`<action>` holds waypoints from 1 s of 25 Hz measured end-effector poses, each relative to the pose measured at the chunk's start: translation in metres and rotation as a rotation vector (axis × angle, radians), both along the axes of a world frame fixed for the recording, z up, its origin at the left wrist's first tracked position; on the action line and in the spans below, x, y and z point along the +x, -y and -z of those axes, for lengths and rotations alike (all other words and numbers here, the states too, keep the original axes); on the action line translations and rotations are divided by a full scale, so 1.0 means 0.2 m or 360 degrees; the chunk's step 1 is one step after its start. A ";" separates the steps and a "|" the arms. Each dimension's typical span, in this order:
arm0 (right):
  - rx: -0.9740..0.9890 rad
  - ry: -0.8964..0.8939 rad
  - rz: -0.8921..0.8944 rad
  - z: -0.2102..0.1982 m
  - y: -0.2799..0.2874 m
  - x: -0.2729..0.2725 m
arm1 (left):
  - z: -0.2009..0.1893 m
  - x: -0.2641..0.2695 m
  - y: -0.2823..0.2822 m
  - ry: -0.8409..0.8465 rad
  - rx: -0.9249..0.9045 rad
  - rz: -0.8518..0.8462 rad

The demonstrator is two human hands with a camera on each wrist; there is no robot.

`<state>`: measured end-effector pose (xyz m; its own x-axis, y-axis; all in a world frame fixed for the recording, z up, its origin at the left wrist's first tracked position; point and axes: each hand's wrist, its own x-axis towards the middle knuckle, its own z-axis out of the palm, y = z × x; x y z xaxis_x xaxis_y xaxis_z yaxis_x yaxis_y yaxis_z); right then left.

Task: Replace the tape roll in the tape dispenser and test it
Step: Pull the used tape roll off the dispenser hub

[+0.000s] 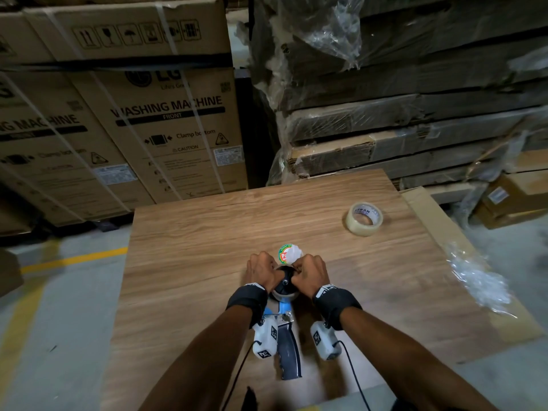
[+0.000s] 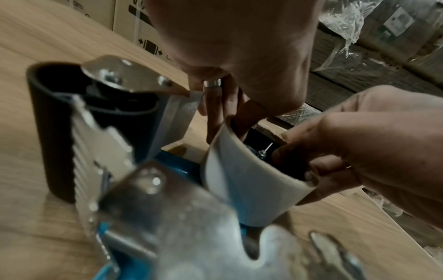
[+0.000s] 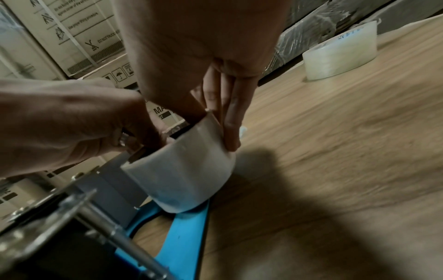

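Both hands meet over the tape dispenser (image 1: pixel 286 330), which lies on its side on the wooden table (image 1: pixel 192 262) with its blue frame down. The left hand (image 1: pixel 262 272) and the right hand (image 1: pixel 311 275) each pinch the rim of the white roll core (image 2: pixel 242 181) seated on the dispenser's hub, thumbs inside and fingers down the outer wall. From the head view the knuckles cover almost all of the core, and only the black hub with its centre screw shows between them. The dispenser's handle runs back between the forearms, partly masked by the wrist cameras. Just beyond the fingertips sits a small round thing with a red and green label (image 1: pixel 289 253), too blurred to read. The clear tape roll (image 1: pixel 364 218) lies flat, well apart, ahead and to the right of the right hand.
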<state>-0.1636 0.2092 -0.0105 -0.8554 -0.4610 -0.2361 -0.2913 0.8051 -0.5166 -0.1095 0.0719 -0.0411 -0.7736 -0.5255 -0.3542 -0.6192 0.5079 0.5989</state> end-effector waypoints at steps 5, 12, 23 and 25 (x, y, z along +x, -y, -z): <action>-0.0039 -0.0003 0.0012 -0.05 -0.03 0.04 | 0.09 0.00 0.02 -0.0054 -0.0048 0.0012; -0.0276 0.0255 -0.0100 0.02 -0.12 0.04 | 0.15 0.01 0.08 -0.0119 -0.0014 0.0176; -0.0358 0.0162 0.0106 -0.04 -0.08 0.07 | 0.25 -0.01 0.04 -0.0112 -0.0065 0.0118; -0.0390 0.0136 0.0134 -0.05 -0.08 0.07 | 0.26 -0.01 0.03 -0.0108 -0.0072 0.0140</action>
